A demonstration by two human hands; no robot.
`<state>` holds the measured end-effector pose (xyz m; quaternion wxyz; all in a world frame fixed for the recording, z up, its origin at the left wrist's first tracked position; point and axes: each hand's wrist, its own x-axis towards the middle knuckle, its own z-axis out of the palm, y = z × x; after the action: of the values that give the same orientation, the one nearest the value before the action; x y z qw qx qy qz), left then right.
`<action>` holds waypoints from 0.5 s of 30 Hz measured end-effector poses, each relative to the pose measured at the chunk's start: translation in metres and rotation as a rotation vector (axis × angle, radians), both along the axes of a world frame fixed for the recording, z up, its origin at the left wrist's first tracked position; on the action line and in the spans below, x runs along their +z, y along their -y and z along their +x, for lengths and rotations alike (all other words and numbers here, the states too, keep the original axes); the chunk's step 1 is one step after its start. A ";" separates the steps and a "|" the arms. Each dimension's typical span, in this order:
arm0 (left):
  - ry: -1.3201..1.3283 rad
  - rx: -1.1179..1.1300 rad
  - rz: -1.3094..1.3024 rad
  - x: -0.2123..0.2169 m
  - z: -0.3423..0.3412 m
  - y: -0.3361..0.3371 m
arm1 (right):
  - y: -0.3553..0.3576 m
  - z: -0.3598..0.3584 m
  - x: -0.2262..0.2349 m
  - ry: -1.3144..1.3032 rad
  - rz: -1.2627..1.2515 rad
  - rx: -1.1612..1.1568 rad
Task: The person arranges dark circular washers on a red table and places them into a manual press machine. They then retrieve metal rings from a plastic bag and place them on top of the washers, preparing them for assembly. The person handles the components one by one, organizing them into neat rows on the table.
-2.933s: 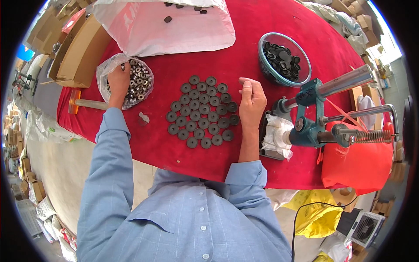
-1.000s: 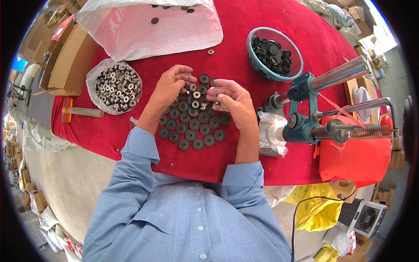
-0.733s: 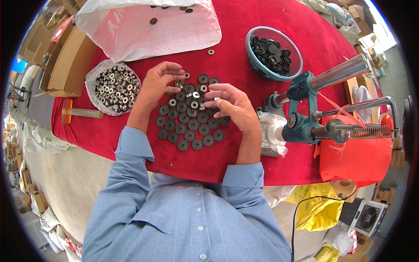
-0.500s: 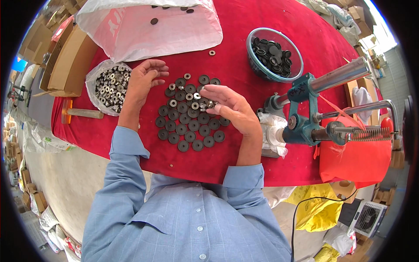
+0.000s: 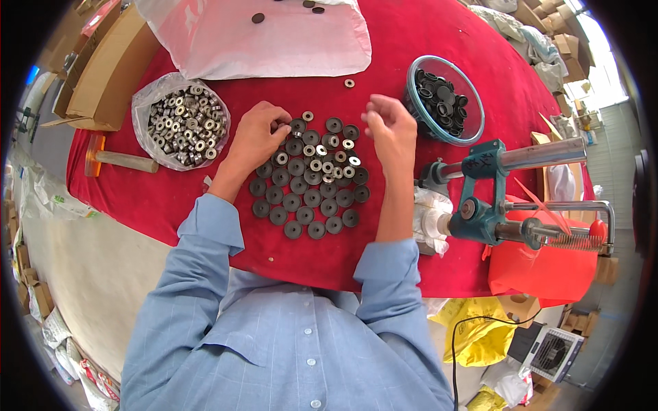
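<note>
Several round black caps [image 5: 291, 202] lie flat in a cluster on the red cloth in front of me. Small shiny ring bearings [image 5: 321, 150] sit on or among them, mostly toward the right and middle. My left hand [image 5: 257, 137] reaches to the upper left edge of the cluster, its fingers pinched together beside a cap; whatever they grip is hidden. Right of the cluster, my right hand [image 5: 392, 127] is raised above the cloth with thumb and loosely bent fingers apart, nothing visible in it. A lone bearing [image 5: 349, 83] lies beyond the cluster.
A plastic bag of bearings [image 5: 140, 113] stands at left, near a hammer [image 5: 127, 161] and a cardboard box [image 5: 113, 75]. At far right a clear bowl [image 5: 478, 130] holds black caps. A teal lever press [image 5: 483, 175] occupies the right side. A white sack [image 5: 288, 48] lies at the back.
My left hand has come down and right to the caps. My right hand has lifted away from the cluster toward the far right, leaving loose bearings spread over the caps.
</note>
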<state>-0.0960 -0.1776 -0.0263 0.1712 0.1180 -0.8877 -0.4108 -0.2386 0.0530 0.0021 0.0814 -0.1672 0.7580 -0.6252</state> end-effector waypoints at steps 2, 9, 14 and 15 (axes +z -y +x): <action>-0.023 -0.001 -0.021 -0.002 -0.002 -0.001 | 0.024 -0.022 -0.001 -0.211 0.244 -0.017; -0.092 0.057 -0.088 -0.009 0.001 -0.003 | 0.077 -0.048 -0.030 -0.515 0.666 -0.027; -0.212 -0.042 -0.166 -0.002 0.005 -0.015 | 0.063 -0.053 -0.033 -0.532 0.703 -0.004; -0.202 -0.076 -0.178 -0.004 0.005 -0.017 | 0.055 -0.050 -0.030 -0.561 0.636 0.020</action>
<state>-0.0914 -0.1610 -0.0303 0.2541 0.0268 -0.9027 -0.3463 -0.2882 -0.0022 -0.0274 -0.0746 -0.3047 0.9042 -0.2897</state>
